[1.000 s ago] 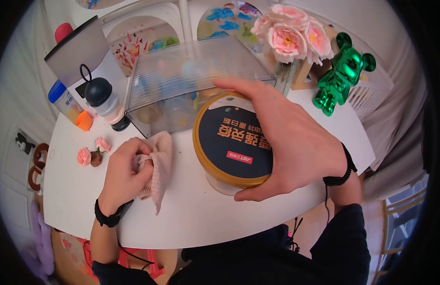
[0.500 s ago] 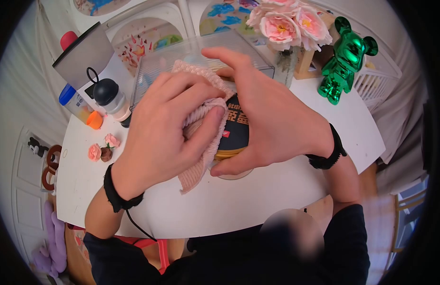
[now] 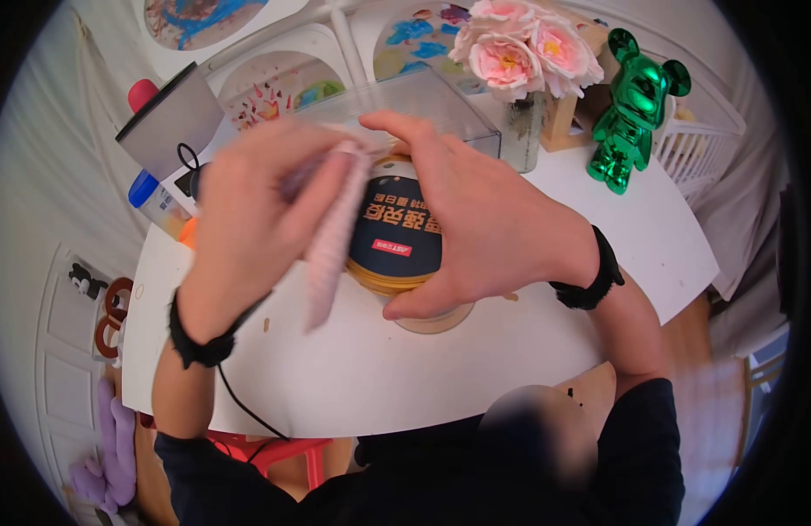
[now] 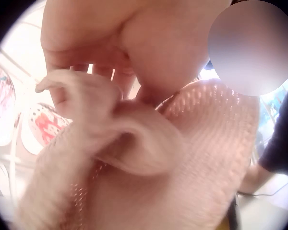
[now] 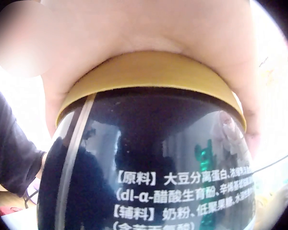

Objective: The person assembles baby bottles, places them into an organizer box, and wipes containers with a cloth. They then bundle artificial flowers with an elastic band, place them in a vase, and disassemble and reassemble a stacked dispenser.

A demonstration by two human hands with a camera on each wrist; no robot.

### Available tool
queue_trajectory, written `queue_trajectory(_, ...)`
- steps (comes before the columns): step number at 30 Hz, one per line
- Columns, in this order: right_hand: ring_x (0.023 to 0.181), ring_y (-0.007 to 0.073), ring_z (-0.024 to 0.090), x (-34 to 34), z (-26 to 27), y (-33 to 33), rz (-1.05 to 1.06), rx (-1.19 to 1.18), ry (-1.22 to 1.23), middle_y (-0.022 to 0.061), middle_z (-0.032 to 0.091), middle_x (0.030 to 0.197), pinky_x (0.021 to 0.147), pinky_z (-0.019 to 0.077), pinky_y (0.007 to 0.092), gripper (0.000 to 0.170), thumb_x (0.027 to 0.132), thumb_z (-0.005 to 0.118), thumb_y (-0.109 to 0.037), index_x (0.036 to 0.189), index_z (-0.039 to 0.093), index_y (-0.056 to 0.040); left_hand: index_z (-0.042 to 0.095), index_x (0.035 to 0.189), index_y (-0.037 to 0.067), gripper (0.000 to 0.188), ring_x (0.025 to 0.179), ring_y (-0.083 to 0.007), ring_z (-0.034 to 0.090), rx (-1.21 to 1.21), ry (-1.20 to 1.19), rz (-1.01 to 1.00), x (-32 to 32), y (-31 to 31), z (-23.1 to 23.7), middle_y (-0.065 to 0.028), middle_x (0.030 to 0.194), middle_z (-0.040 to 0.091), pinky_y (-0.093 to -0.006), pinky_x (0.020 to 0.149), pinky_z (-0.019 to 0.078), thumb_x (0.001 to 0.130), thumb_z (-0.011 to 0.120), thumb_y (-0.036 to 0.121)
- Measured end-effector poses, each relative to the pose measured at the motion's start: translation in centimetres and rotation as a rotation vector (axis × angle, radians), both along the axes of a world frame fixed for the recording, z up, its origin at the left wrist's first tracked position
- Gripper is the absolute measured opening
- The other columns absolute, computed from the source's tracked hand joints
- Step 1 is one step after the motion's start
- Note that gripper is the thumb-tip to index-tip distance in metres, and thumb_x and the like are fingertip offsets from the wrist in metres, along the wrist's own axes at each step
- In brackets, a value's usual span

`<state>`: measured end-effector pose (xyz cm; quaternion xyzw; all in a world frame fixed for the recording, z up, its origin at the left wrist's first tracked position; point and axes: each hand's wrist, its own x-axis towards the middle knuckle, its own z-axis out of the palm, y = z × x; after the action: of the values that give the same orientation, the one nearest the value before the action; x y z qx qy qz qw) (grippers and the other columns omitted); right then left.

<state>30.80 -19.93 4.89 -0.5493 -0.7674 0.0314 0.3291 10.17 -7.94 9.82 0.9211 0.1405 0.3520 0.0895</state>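
My left hand (image 3: 265, 206) pinches a pink ribbed cloth (image 3: 331, 241) between thumb and fingers, the cloth hanging beside the dark lid of a canister (image 3: 392, 223) with a gold rim. My right hand (image 3: 506, 228) is spread and curved round the far side, gripping the rim with thumb and fingers. The canister stands upright on the white tabletop (image 3: 379, 386), in front of a clear ribbed box (image 3: 423, 101). Behind my right hand are 2 things: pink flowers (image 3: 532, 53) and a shiny green bear figurine (image 3: 631, 110).
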Motion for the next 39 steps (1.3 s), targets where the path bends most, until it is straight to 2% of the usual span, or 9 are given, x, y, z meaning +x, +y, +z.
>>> queue_trajectory(5, 0.12, 0.0451, 0.064, 0.2, -0.3, 0.1, 0.048, 0.032, 0.062, 0.0244, 0.063, 0.133, 0.103, 0.053, 0.0455, 0.134, 0.063, 0.101, -0.041, 0.166, 0.023, -0.0058, 0.079, 0.114, 0.002, 0.02, 0.103, -0.0307, 0.069, 0.035, 0.077, -0.211, 1.6, -0.7, -2.9, -0.0111, 0.108, 0.078, -0.0433, 0.096, 0.0537, 0.096, 0.072, 0.006)
queue_trajectory(7, 0.107, 0.0466, 0.066, 0.0, -0.6, 0.1, 0.036, 0.103, 0.035, 0.0273, 0.07, 0.103, 0.098, 0.0536, 0.0468, 0.129, 0.067, 0.096, -0.04, 0.165, 0.02, -0.0032, 0.08, 0.112, 0.003, 0.022, 0.099, -0.0305, 0.069, 0.02, 0.055, -0.19, 0.1, -0.3, -3.0, -0.0101, 0.103, 0.079, -0.0413, 0.095, 0.0531, 0.092, 0.072, 0.005)
queue_trajectory(14, 0.106, 0.0477, 0.066, -0.2, -0.4, 0.0, -0.012, 0.129, -0.009, 0.0303, 0.069, 0.104, 0.095, 0.0548, 0.0484, 0.128, 0.066, 0.096, -0.045, 0.164, 0.024, -0.0036, 0.081, 0.107, 0.003, 0.029, 0.082, -0.0272, 0.065, 0.21, 0.299, -0.017, -3.2, -1.3, 0.7, -0.0093, 0.093, 0.078, -0.037, 0.074, 0.0505, 0.08, 0.071, 0.001)
queue_trajectory(18, 0.117, 0.0468, 0.065, -0.3, 0.3, -0.4, -0.028, -0.004, 0.015, 0.0262, 0.064, 0.128, 0.1, 0.0533, 0.047, 0.13, 0.064, 0.098, -0.035, 0.166, 0.023, -0.007, 0.081, 0.105, 0.001, 0.023, 0.084, -0.0253, 0.067, 0.283, 0.119, 0.054, -1.7, -0.9, 0.2, -0.0098, 0.093, 0.078, -0.0357, 0.075, 0.0525, 0.084, 0.071, 0.002)
queue_trajectory(20, 0.118, 0.0471, 0.065, -0.4, 0.3, -0.3, -0.018, -0.034, 0.015, 0.0264, 0.064, 0.13, 0.102, 0.053, 0.0472, 0.13, 0.064, 0.097, -0.034, 0.166, 0.022, -0.0061, 0.081, 0.105, 0.0, 0.018, 0.086, -0.0224, 0.07, 0.042, -0.141, -0.029, -0.3, -0.9, -0.7, -0.0106, 0.096, 0.079, -0.0344, 0.079, 0.055, 0.091, 0.07, 0.003)
queue_trajectory(26, 0.126, 0.0461, 0.062, -0.1, 0.3, 0.1, 0.113, -0.12, 0.306, 0.0265, 0.063, 0.135, 0.112, 0.0494, 0.0451, 0.128, 0.064, 0.096, -0.026, 0.167, 0.023, -0.0032, 0.073, 0.108, 0.002, 0.019, 0.084, -0.0171, 0.073, -0.191, -0.134, -0.162, 2.2, -2.9, -1.2, -0.0107, 0.094, 0.079, -0.0291, 0.078, 0.0567, 0.09, 0.08, 0.007)
queue_trajectory(30, 0.129, 0.0415, 0.063, 0.3, 0.2, 0.6, 0.116, 0.229, 0.101, 0.0184, 0.066, 0.129, 0.12, 0.0424, 0.0489, 0.09, 0.074, 0.091, -0.018, 0.15, 0.046, -0.0021, 0.064, 0.107, 0.003, 0.023, 0.089, -0.0094, 0.072, -0.534, -0.212, -0.245, 2.2, -2.1, -0.4, -0.007, 0.095, 0.079, -0.0253, 0.083, 0.0562, 0.092, 0.082, 0.006)
queue_trajectory(36, 0.121, 0.0262, 0.069, 1.2, 0.7, 1.4, 0.031, 0.319, 0.05, 0.0076, 0.07, 0.113, 0.121, 0.041, 0.0452, 0.035, 0.09, 0.082, -0.009, 0.12, 0.065, -0.0035, 0.063, 0.103, 0.0, 0.011, 0.099, -0.0114, 0.068, -0.132, -0.359, -0.284, -0.9, -0.5, -0.6, -0.0137, 0.109, 0.077, -0.0274, 0.091, 0.0531, 0.098, 0.07, 0.007)
queue_trajectory(39, 0.092, 0.0118, 0.066, 0.6, 0.6, 2.2, 0.031, 0.404, 0.605, 0.0036, 0.069, 0.101, 0.085, 0.0554, 0.0298, 0.025, 0.091, 0.078, -0.007, 0.111, 0.062, -0.0037, 0.064, 0.101, -0.001, 0.013, 0.093, -0.0162, 0.061, 0.203, -0.399, -0.02, -2.2, -0.9, -0.5, -0.0119, 0.107, 0.076, -0.0307, 0.087, 0.0465, 0.092, 0.072, 0.006)
